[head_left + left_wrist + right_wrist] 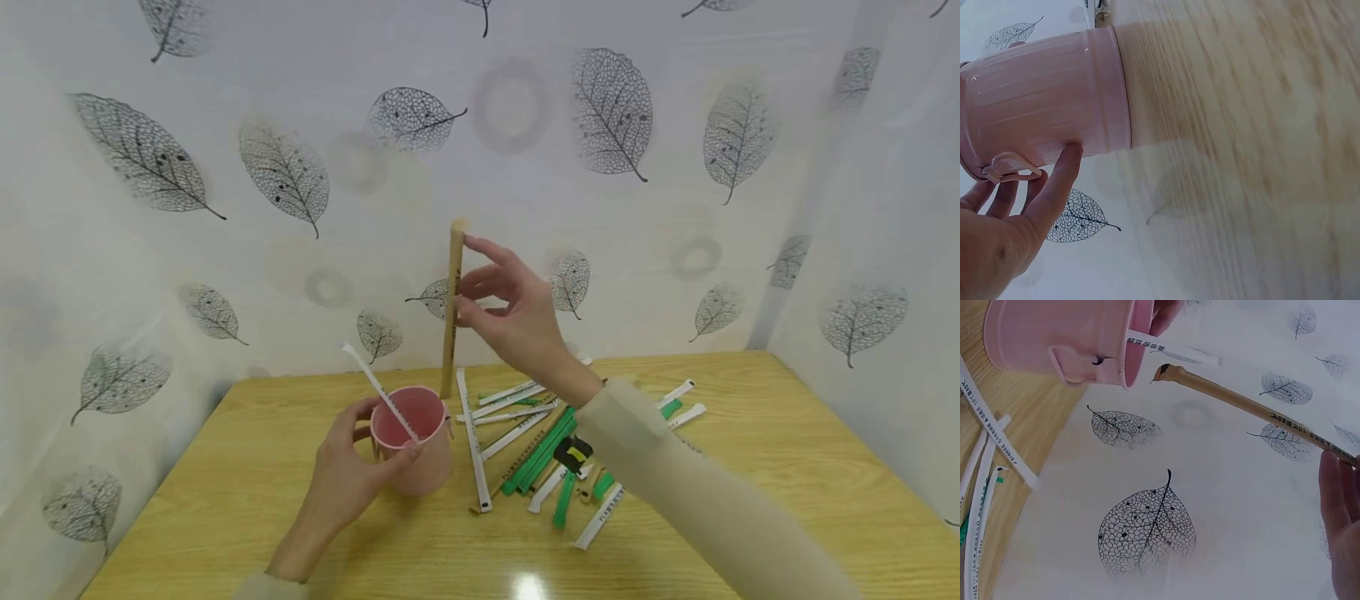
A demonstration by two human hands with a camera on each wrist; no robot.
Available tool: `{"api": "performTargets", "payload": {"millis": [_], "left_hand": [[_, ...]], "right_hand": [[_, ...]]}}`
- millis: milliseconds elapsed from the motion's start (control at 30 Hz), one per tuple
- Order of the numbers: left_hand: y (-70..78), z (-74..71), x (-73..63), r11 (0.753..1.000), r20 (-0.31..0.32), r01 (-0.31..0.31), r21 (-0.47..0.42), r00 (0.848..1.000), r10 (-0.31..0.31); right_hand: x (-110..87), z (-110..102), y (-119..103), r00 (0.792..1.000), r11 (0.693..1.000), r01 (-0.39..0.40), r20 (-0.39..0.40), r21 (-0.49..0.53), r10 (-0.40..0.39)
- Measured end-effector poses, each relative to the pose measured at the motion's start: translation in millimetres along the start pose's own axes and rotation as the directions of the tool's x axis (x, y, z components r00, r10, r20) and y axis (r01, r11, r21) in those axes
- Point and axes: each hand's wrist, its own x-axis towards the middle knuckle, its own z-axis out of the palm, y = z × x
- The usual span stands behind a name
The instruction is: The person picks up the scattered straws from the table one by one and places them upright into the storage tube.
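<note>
Nearest, one beige sleeve [712, 496] was stretched forward; the pink bucket [426, 473] was held upright by the widely curled left hand [345, 467]; just beside it, the slim brown packet [451, 342], narrowly pinched by the right hand [517, 312], was best kept plumb.

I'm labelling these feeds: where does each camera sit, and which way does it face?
Head: on the head, facing forward and down at the table and pink bucket; left hand, right hand and sleeves show.
Left wrist: on that wrist, facing the pink bucket's side and the table; part of the left hand shows.
Right wrist: on that wrist, facing the brown stick and the pink bucket; parts of both hands show.
Shared by head and right wrist: the brown stick, and the white stick in the pink bucket.
</note>
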Motion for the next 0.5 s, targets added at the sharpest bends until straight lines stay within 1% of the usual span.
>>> {"api": "performTargets", "payload": {"millis": [233, 433, 500], "left_hand": [[-3.1, 1.5, -0.6, 1.0, -0.004, -0.004, 0.011, 1.0, 0.004], [-4.7, 1.5, -0.8, 1.0, -0.011, -0.003, 0.005, 1.0, 0.003], [-5.1, 1.4, -0.8, 1.0, -0.01, -0.005, 0.003, 1.0, 0.005]], "right_hand": [[-7.5, 14, 9, 0.998, 0.999, 0.035, 0.048, -0.038, -0.034], [-19.1, 20, 18, 0.992, 0.989, 0.07, 0.112, -0.126, -0.056], [-24.2, 21, 23, 0.99, 0.988, 0.073, 0.128, -0.139, -0.055]]}}
